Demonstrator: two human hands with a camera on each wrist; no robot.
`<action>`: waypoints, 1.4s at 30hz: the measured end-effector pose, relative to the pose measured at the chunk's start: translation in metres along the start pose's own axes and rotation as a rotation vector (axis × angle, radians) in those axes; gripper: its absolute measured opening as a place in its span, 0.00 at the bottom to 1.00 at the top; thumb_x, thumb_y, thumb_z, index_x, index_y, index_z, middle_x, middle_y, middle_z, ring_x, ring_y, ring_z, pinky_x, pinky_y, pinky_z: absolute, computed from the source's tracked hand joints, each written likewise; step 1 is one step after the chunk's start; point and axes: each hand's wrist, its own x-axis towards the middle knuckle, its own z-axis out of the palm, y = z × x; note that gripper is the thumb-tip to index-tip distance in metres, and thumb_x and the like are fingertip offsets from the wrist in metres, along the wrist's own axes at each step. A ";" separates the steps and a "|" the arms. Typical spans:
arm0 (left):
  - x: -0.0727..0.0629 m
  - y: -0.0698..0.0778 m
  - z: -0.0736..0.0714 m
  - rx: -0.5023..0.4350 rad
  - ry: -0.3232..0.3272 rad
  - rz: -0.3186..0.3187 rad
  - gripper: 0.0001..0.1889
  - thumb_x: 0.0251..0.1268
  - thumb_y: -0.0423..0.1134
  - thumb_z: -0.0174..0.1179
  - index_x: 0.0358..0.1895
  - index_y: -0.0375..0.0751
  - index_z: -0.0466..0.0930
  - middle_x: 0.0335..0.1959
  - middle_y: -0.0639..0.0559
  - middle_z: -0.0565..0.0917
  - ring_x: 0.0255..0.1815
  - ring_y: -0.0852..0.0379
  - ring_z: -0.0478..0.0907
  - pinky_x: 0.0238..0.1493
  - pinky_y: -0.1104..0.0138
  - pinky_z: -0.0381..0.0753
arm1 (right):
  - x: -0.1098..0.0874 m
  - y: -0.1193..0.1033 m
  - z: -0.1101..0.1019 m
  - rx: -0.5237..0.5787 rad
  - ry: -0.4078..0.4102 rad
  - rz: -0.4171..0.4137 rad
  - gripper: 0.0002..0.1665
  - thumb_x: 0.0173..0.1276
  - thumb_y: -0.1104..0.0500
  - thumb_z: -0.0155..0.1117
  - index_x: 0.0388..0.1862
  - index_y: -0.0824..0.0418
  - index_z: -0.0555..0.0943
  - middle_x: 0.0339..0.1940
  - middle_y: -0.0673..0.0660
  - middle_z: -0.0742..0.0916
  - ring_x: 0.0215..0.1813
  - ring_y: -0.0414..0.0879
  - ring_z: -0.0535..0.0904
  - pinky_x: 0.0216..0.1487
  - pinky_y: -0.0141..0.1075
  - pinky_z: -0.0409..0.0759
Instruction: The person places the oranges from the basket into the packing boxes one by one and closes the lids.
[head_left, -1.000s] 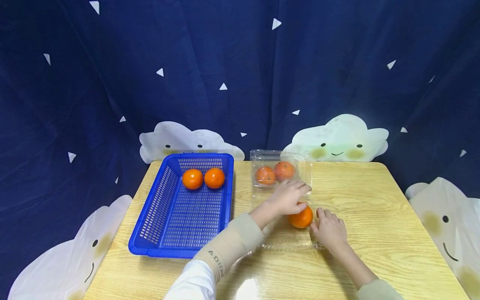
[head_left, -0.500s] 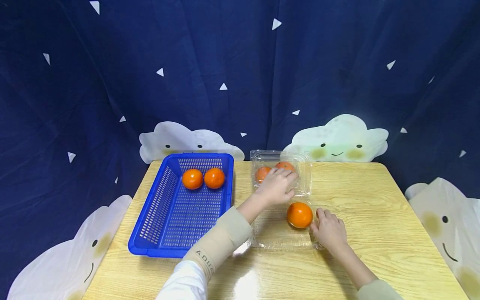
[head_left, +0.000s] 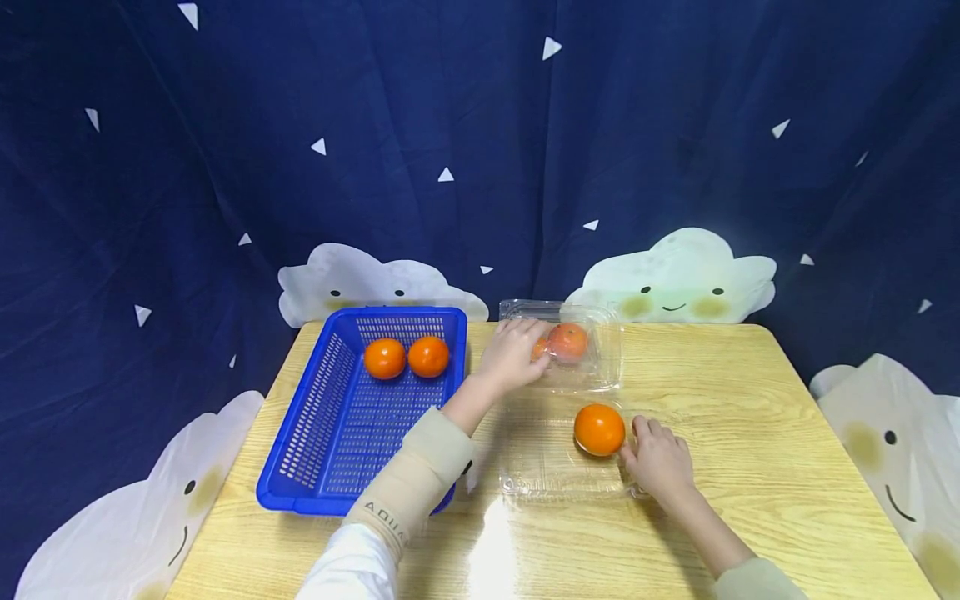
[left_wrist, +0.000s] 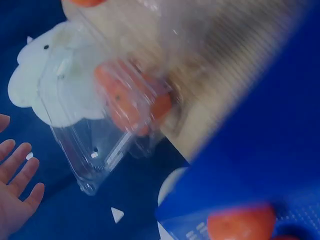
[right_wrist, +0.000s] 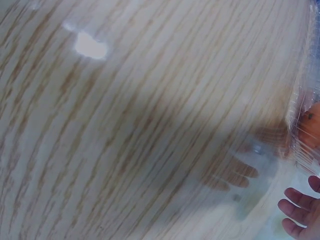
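A clear plastic clamshell box point(head_left: 540, 483) lies opened out on the table. One orange point(head_left: 599, 430) sits in its near half. Two more oranges show through the plastic of the far half; the right one point(head_left: 567, 342) is in full view, while the left one is mostly hidden behind my left hand point(head_left: 513, 354). That hand is over the far half's left side, its fingers spread and holding nothing in the left wrist view. Beside the near half's right edge rests my right hand point(head_left: 660, 458), fingers loosely extended, fingertips right at the plastic rim.
To the left stands a blue slotted basket point(head_left: 273, 492) with two oranges point(head_left: 407, 357) at its far end. Its right wall is close to my left forearm. Behind the wooden table point(head_left: 750, 400) hangs a dark blue curtain point(head_left: 480, 108) with cloud shapes.
My left hand has left the near orange and moved left and away across the far half of the box. The right hand and the oranges have stayed put.
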 end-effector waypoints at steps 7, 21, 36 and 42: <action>-0.004 -0.020 -0.005 -0.040 0.042 -0.044 0.22 0.56 0.43 0.56 0.55 0.42 0.74 0.53 0.49 0.77 0.55 0.50 0.71 0.58 0.57 0.65 | 0.000 0.000 0.000 0.005 -0.004 -0.003 0.18 0.56 0.53 0.61 0.39 0.64 0.71 0.36 0.63 0.78 0.36 0.59 0.75 0.36 0.53 0.71; -0.023 -0.077 0.009 0.070 0.071 -0.198 0.22 0.55 0.42 0.54 0.54 0.41 0.73 0.52 0.47 0.76 0.54 0.49 0.70 0.56 0.56 0.64 | 0.000 -0.002 -0.003 0.002 -0.023 0.013 0.18 0.55 0.54 0.61 0.40 0.63 0.70 0.37 0.62 0.78 0.37 0.59 0.75 0.38 0.53 0.70; -0.050 -0.115 0.030 0.029 0.012 -0.415 0.25 0.56 0.40 0.56 0.59 0.38 0.69 0.59 0.41 0.71 0.61 0.45 0.64 0.62 0.50 0.59 | 0.001 -0.001 -0.002 0.005 -0.030 0.019 0.18 0.55 0.54 0.60 0.39 0.63 0.70 0.34 0.60 0.77 0.35 0.57 0.74 0.36 0.52 0.70; -0.057 -0.124 0.039 0.023 -0.057 -0.479 0.30 0.55 0.42 0.58 0.63 0.38 0.65 0.61 0.41 0.68 0.63 0.43 0.61 0.63 0.49 0.57 | 0.000 -0.002 -0.003 0.007 -0.038 0.020 0.18 0.56 0.53 0.61 0.40 0.63 0.70 0.34 0.59 0.77 0.35 0.57 0.74 0.37 0.53 0.70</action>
